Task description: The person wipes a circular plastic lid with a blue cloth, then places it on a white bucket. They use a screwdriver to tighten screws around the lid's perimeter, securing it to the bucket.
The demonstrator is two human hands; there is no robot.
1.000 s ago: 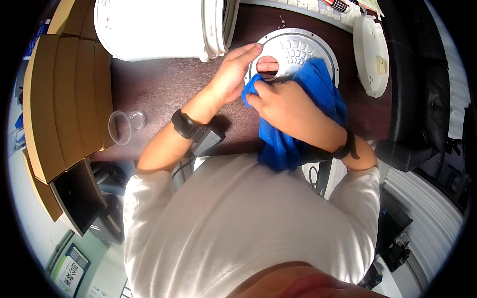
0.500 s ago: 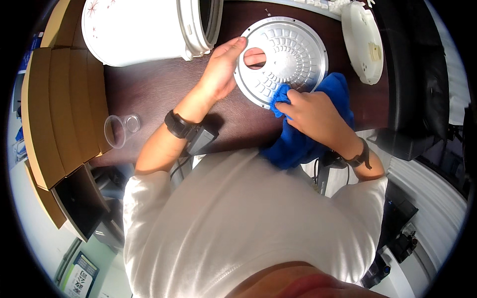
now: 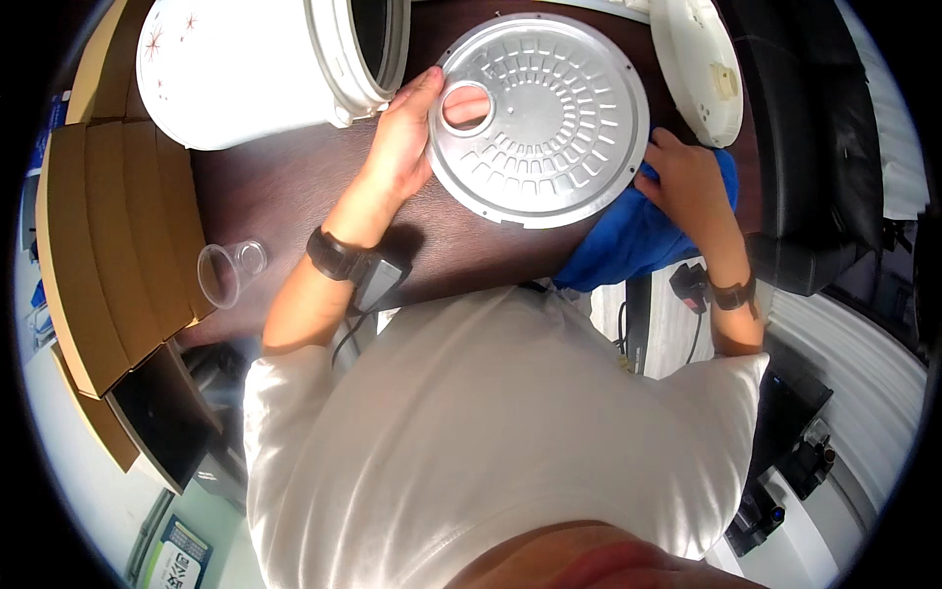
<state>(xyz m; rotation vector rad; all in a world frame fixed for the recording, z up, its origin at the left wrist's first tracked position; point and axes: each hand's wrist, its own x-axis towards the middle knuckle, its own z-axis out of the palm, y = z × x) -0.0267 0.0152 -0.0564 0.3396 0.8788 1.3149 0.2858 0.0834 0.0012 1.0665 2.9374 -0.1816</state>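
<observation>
A round silver metal plate (image 3: 549,118), embossed with rings of small raised blocks, is held above the brown table. My left hand (image 3: 407,133) is closed on its left rim, thumb on top, and its fingers show through the round hole from below. At the plate's lower right edge, my right hand (image 3: 692,182) is closed on a blue cloth (image 3: 638,240), its curled fingertips against the rim. The cloth drapes beneath the plate and over the table's near edge. Part of the right fingers' grip is hidden.
A white bucket-like container (image 3: 245,69) lies on its side at the far left. A white oval cover (image 3: 697,69) rests at the far right, beside a black padded chair (image 3: 814,147). Nearer left are a clear plastic cup (image 3: 220,275) and cardboard (image 3: 128,255).
The plate and my left hand have come left and nearer, with the plate turned flatter. My right hand has gone from the plate's lower face out to its right edge, carrying the cloth.
</observation>
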